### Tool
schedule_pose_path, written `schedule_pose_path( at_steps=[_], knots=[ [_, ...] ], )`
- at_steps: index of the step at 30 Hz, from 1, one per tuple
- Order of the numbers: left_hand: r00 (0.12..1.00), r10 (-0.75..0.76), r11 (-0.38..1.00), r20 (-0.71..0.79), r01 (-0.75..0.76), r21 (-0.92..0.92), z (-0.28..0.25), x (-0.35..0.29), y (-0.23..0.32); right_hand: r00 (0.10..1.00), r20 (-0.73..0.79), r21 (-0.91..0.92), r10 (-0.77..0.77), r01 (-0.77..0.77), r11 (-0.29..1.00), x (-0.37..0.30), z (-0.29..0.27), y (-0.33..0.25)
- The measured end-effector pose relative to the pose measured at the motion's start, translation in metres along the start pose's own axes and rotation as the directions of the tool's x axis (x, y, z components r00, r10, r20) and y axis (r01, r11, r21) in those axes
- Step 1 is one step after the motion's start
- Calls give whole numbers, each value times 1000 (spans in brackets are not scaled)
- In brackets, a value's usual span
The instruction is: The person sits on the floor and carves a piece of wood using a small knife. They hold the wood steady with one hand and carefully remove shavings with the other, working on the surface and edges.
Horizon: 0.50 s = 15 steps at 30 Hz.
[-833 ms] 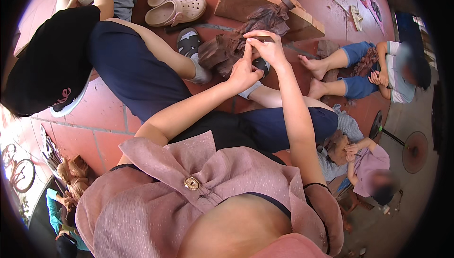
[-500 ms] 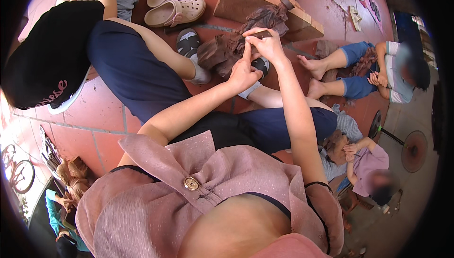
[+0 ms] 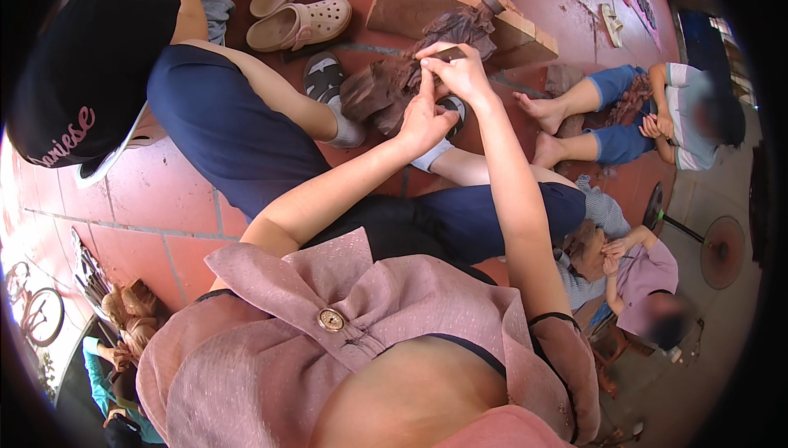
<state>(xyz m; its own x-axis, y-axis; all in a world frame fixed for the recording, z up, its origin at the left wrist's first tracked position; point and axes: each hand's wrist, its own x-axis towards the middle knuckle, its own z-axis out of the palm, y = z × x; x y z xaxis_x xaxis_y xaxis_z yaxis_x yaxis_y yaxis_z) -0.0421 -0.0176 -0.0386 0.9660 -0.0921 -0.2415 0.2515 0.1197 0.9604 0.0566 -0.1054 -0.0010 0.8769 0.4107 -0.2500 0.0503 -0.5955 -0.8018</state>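
In front of me, a dark brown wood carving with a rough, knobbly surface leans between my feet and a big wooden block. My right hand is closed over its near side, pinching a small flat dark brown piece. Just below it is my left hand, its index finger stretched up against the right fingertips. The left hand's other fingers curl in, and what they hold is hidden. A rough brown lump of wood sits to the left, beside my grey star-patterned slipper.
The big block bears an orange-brown carving. Beige clogs lie to its left. A person in a black cap sits close on my left. On the right, people sit with carvings, near a standing fan.
My view has shifted slightly. Both hands keep nearly the same place and grip at the carving. The black-capped head on the left has turned a little.
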Motion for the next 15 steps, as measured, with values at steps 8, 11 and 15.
schedule_pose_path(
  at_steps=[8,11,15],
  knots=[
    [999,33,996,-26,-31,82,3,-2,1,998,-35,-84,-58,55,995,-3,-1,-7],
    [1000,20,991,-8,-18,134,0,-5,4,999,-37,25,-35,36,999,-2,-3,1],
    [1000,21,993,1,-21,118,2,3,14,992,-121,40,-26,31,999,-6,2,-5]
  ],
)
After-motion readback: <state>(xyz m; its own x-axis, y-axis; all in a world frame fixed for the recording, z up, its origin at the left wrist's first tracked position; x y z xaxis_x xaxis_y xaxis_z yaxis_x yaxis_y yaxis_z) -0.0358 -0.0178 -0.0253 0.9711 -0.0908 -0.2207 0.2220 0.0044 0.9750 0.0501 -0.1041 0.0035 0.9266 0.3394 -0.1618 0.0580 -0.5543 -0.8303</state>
